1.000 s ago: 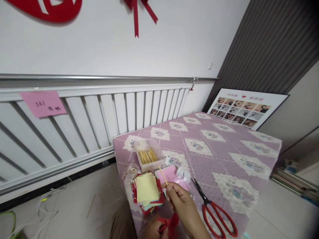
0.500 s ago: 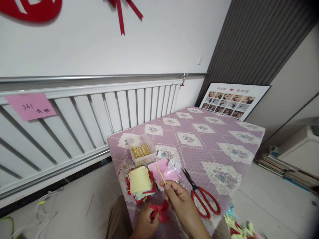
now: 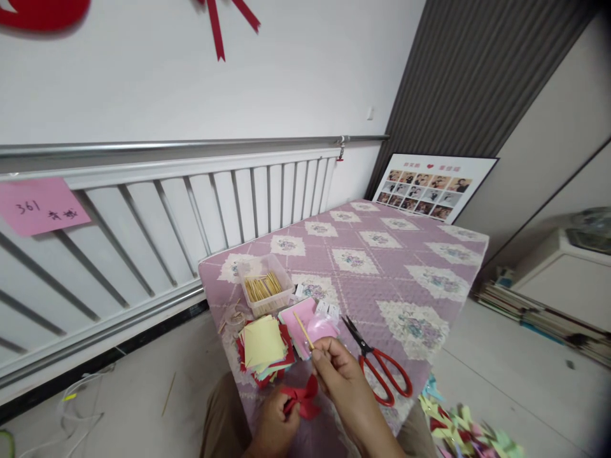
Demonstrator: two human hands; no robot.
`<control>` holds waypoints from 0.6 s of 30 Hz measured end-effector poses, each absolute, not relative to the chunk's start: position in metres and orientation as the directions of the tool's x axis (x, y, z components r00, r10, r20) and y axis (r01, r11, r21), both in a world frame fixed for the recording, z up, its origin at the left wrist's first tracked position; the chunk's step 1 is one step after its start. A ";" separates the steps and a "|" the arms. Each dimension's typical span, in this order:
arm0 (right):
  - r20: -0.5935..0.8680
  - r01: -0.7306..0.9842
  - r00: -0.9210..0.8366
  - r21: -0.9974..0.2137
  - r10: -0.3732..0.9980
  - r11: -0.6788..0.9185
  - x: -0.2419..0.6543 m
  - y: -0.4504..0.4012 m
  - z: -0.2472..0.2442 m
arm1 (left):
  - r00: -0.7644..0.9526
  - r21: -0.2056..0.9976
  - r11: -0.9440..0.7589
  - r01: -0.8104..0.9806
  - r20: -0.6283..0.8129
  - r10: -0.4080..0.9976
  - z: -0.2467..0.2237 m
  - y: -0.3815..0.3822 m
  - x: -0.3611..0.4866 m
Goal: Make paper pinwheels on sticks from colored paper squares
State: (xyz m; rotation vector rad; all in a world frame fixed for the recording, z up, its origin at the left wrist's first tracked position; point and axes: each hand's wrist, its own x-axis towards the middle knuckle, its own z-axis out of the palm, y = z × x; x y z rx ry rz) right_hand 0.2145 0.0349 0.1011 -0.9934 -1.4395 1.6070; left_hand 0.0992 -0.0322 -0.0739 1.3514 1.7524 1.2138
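My left hand [image 3: 277,420] is closed on a folded red paper pinwheel [image 3: 305,398] over the near edge of the table. Pinched in my right hand [image 3: 341,375] is a thin wooden stick [image 3: 302,329], its free end pointing up and left. The stick and the red paper are apart. Left of my right hand lies a stack of paper squares [image 3: 263,343], yellow on top with red beneath. Red-handled scissors [image 3: 377,359] rest on the cloth to the right, blades slightly apart. Behind the stack, a clear plastic box [image 3: 267,305] holds many wooden sticks.
Pink paper [image 3: 321,326] with a clear bag lies beside the stack. A patterned cloth covers the table [image 3: 353,235]. A white radiator [image 3: 238,203] runs behind it. Several colourful pinwheels [image 3: 465,429] lie on the floor at right. A photo board [image 3: 434,187] stands at the far end.
The whole view has shifted slightly, so the scene sits further left. Both hands keep their holds, and more of the pinwheels on the floor shows.
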 end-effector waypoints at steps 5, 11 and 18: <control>-0.049 -0.022 -0.400 -0.998 0.915 -0.063 0.214 0.035 0.105 | -0.301 0.922 0.058 0.384 0.066 0.951 -0.074 -0.032 0.099; -0.170 -0.249 -0.366 -0.930 0.915 -0.272 0.211 0.037 0.110 | -0.288 0.910 0.038 0.412 0.091 0.953 -0.069 -0.034 0.099; -0.100 -0.217 -0.291 -0.962 0.951 -0.167 0.224 0.042 0.101 | -0.346 0.966 0.121 0.227 -0.036 0.937 -0.067 -0.032 0.093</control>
